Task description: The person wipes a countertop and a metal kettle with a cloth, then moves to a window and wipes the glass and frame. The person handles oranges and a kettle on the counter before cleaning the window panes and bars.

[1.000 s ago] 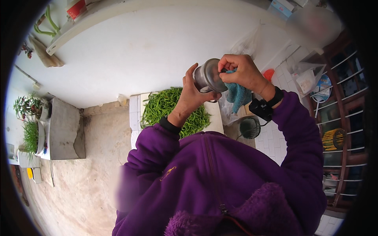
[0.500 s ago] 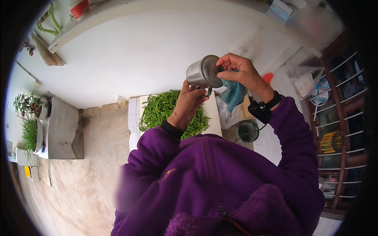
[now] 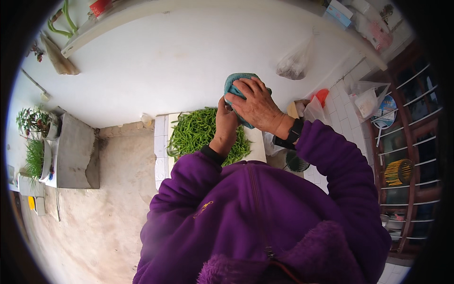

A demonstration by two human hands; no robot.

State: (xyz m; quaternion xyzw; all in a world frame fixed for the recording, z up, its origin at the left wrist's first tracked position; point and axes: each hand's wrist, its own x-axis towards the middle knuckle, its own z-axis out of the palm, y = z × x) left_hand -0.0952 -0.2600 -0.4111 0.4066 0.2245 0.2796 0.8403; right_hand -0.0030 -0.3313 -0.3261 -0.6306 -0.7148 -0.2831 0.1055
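A teal cloth [image 3: 230, 85] sits before the white wall [image 3: 179, 61], the right hand [image 3: 257, 105] clasping it with curled fingers, the left hand [image 3: 227, 125] at its lower edge, grip hidden, beyond heaped green chili peppers [image 3: 193, 132].

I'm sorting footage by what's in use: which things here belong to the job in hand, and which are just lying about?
In use:
teal cloth, under the right hand and beside the left hand
metal cup, seen moments earlier, now apparently hidden behind cloth and hands

Lying about:
green pods
plastic bag
potted plants
dark green container
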